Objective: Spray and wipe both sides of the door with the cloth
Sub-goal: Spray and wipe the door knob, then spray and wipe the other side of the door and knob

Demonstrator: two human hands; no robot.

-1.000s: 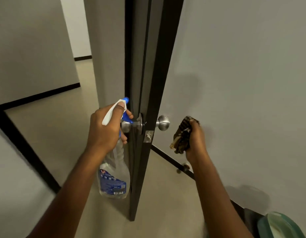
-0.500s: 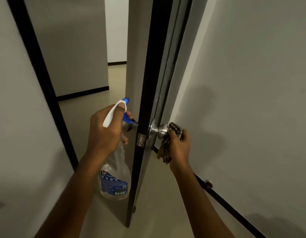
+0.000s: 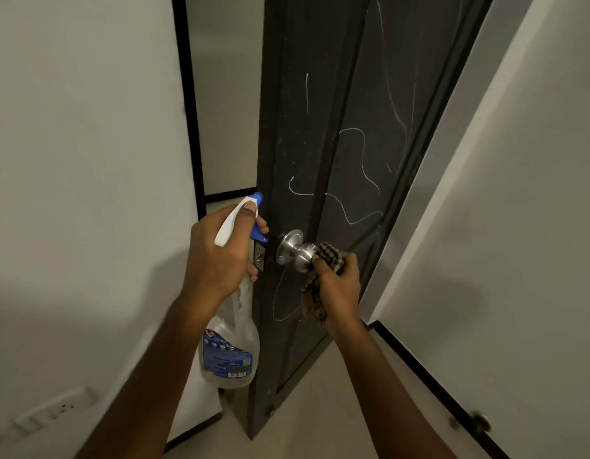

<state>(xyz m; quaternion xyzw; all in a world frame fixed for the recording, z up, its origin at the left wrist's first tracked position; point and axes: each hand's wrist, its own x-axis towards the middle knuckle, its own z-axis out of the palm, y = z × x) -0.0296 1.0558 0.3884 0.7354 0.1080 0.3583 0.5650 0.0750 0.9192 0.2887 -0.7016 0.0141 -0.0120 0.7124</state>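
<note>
Gripping spray bottle: left hand; right hand, its grip holding cloth against doorknob.

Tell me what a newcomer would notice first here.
White scribbles sprawl across the dark door in the middle, mostly above the silver knob. The right hand holds a checked cloth against that knob, while the left hand grips a spray bottle beside the door's edge.
</note>
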